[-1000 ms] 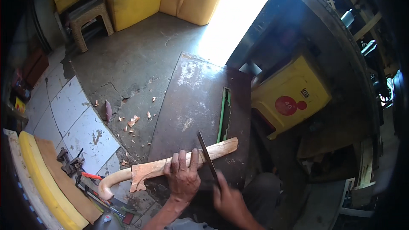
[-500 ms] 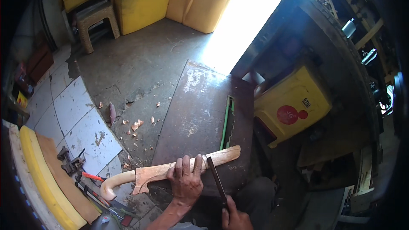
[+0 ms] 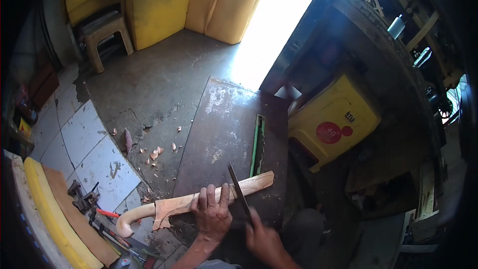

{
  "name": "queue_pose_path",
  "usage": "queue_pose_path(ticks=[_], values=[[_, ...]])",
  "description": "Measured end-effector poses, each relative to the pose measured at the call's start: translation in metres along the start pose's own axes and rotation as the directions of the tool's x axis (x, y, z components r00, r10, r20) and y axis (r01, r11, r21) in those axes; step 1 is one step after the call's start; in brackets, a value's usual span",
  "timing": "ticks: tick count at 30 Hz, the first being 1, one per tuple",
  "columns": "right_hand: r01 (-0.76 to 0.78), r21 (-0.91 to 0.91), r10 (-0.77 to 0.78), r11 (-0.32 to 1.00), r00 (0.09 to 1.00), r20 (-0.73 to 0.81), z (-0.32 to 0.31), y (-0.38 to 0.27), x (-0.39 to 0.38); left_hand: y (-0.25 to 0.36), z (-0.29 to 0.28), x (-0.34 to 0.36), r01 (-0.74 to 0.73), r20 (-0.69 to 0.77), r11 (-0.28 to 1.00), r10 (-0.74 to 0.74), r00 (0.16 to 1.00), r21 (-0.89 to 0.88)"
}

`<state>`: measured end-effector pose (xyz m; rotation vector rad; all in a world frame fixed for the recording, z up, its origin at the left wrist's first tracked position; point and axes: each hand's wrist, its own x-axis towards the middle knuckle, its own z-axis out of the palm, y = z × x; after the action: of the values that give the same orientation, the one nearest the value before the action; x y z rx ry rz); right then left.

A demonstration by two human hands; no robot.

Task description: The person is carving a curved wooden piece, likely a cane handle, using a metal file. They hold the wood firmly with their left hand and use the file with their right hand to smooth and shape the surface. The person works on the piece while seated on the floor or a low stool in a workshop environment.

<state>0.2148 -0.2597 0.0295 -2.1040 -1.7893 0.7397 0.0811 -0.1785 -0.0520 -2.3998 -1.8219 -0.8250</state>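
A pale wooden knife sheath (image 3: pixel 177 205), with a hooked wooden handle (image 3: pixel 134 212) at its left end, lies slantwise over the near part of a dark board (image 3: pixel 214 129). My left hand (image 3: pixel 212 217) presses it from the near side, fingers curled over its top. A dark, flat file (image 3: pixel 239 192) crosses the wood just right of those fingers, its tip reaching past the far edge. My right hand (image 3: pixel 266 241), slightly blurred, is closed round the file's near end. A green strip (image 3: pixel 256 144) sits in a slot in the board.
Wood chips (image 3: pixel 156 153) lie on the concrete floor left of the board. A yellow plastic stool (image 3: pixel 343 114) is tipped over at the right, beneath a dark bench. Metal clamps (image 3: pixel 83 198) and other tools lie at the lower left. A brown stool (image 3: pixel 102 37) stands behind.
My right hand has pushed the file forward and a little left across the wood. My left hand keeps its grip on the sheath. The whole view has shifted slightly.
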Motion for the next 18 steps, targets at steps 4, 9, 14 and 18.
queue_pose_path(ticks=[4,9,14,18], values=[[-0.016,-0.012,0.015,1.000,0.999,-0.033,0.003,0.011,-0.048,0.006,-0.001,-0.003,-0.014,0.029,1.000,0.014,0.999,-0.014],[0.006,-0.004,-0.006,1.000,1.000,-0.026,0.019,0.014,-0.026,-0.002,-0.003,0.002,-0.024,-0.002,1.000,0.024,1.000,-0.010],[0.022,0.000,-0.022,1.000,1.000,0.009,0.011,0.007,0.000,0.000,-0.005,-0.002,-0.019,0.074,0.999,0.017,0.997,0.027],[-0.131,-0.071,0.140,0.989,0.981,0.138,-0.005,0.003,-0.026,0.003,-0.004,-0.003,-0.006,0.016,1.000,0.006,1.000,-0.018]])
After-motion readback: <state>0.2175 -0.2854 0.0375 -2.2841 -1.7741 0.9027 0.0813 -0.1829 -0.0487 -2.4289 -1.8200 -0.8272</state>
